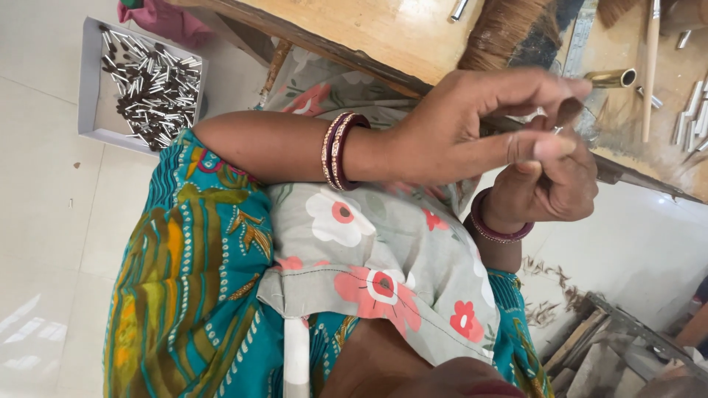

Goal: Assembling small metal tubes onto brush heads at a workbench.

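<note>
A shallow white tray sits on the pale tiled floor at the upper left, holding a loose heap of small metal tubes, silver and dark mixed together. More silver tubes lie scattered on the wooden bench at the far right, partly cut off by the frame edge. A brass-coloured tube lies on the bench just beyond the fingertips, beside a thin pale stick, and a thick bundle of brown bristles rests on the bench above the hands.

The two hands meet at the bench edge, over a lap covered by a grey floral cloth. The left hand, with maroon bangles at its wrist, reaches across with its grip narrow, thumb and forefinger pinched close. The right hand curls beneath it, fingers drawn in. Something small and shiny shows between the fingertips, but it is blurred and mostly covered, so I cannot tell what it is or which hand holds it. Wooden pieces lie on the floor at the lower right, only partly in view.
</note>
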